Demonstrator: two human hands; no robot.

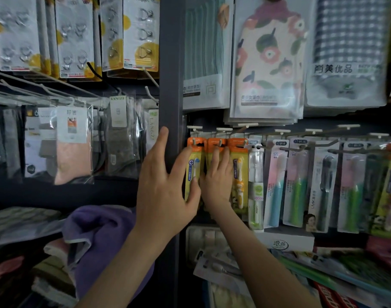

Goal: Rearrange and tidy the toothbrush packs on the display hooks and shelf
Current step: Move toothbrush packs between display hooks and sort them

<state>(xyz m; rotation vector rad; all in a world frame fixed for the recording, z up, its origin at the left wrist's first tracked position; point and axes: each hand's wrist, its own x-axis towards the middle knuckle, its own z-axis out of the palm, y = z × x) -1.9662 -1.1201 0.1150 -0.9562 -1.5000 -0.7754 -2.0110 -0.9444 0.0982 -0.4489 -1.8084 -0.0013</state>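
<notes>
Toothbrush packs [275, 185] hanging side by side on a row of display hooks [313, 131], just right of a dark upright post [170, 85]. At the left end of the row, three orange-and-yellow ones with edges touching or overlapping: leftmost pack [193, 172], middle pack [213, 144], third pack [240, 174]. Next along, a clear pack [255, 187] with a white brush, then a green-handled pack [297, 187] and a dark-handled pack [323, 190], with more beyond, blurred toward the edge. Left hand [165, 187] spread flat, fingers [183, 158] straight and released, grasping nothing: one fingertip up against the post, the others and the thumb lying on the front of the leftmost pack. Right hand [216, 183] close beside it, fingers [225, 154] likewise straight and released, pressed flat on the middle pack and hiding most of it. Below the row, a white box [283, 243] and loose flat packs [216, 267] lying at angles. Above the row, bagged towels: a floral one [270, 58] and a gingham one [350, 52]. Left of the post, sock packs [72, 141] on wire hooks, cards of metal hooks [141, 36] higher up, and a folded purple towel [99, 236] low down.
</notes>
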